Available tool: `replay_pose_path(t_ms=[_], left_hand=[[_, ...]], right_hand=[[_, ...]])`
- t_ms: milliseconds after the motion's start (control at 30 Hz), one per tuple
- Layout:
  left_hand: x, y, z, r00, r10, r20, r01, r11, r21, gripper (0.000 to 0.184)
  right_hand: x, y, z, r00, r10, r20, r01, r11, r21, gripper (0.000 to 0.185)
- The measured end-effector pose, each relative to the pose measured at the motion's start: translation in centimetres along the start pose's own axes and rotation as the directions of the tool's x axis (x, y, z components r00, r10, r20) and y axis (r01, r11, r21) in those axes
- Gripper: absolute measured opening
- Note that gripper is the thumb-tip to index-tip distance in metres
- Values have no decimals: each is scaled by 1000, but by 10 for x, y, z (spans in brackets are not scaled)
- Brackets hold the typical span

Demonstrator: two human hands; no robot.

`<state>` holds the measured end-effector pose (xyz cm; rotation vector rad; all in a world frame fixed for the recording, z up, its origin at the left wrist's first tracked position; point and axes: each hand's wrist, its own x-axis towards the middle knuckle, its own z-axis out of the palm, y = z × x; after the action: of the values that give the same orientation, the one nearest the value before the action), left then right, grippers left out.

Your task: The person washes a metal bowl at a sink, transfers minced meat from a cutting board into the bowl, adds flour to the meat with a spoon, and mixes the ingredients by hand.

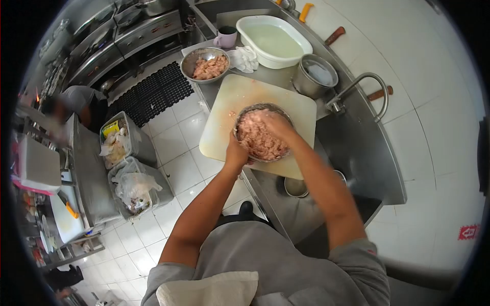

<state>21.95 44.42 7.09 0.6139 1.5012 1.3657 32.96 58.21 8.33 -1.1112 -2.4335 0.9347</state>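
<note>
A metal bowl [291,118] full of pink ground meat [260,138] stands on a large white cutting board [219,133]. My left hand [237,153] grips the bowl's near left side, thumb toward the rim. Over the right part of the bowl, my right hand [276,125] is in the meat; its fingers are partly sunk in and blurred, so I cannot tell whether they are closed. Small bits of meat lie on the board. Beyond its far left corner sits a second metal bowl [187,65] with more raw meat [210,67] inside.
At the back are a white basin [244,24] of cloudy water, a metal pot [301,81], a mug [224,37] and a white cloth [245,59]. A curved faucet [380,84] rises at right. Trash bins [162,189] line the floor at left; a person [81,102] bends beyond them.
</note>
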Motion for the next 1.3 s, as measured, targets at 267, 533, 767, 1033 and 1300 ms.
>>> replay_pose_path(t_ms=[267,533,767,1033,1300], left_hand=[[-3,4,0,999,-31,-9,31,999,-27,56],[-15,-1,10,1000,16,-9,-17,992,-124,61],[-10,-6,5,999,-1,37,4,997,-78,55],[-13,-1,6,997,-47,53,52,993,-102,51],[-26,16,-6,982,-169,83,167,985,31,49]], right_hand=[[-29,-6,-108,983,138,124,-144,989,39,52],[-87,17,-22,919,-136,-370,-6,934,-358,45],[-90,4,-47,981,173,-85,-192,920,-341,22],[-98,-118,-119,961,17,-276,-17,1000,4,19],[-79,-29,-48,970,-97,-223,62,985,-160,32]])
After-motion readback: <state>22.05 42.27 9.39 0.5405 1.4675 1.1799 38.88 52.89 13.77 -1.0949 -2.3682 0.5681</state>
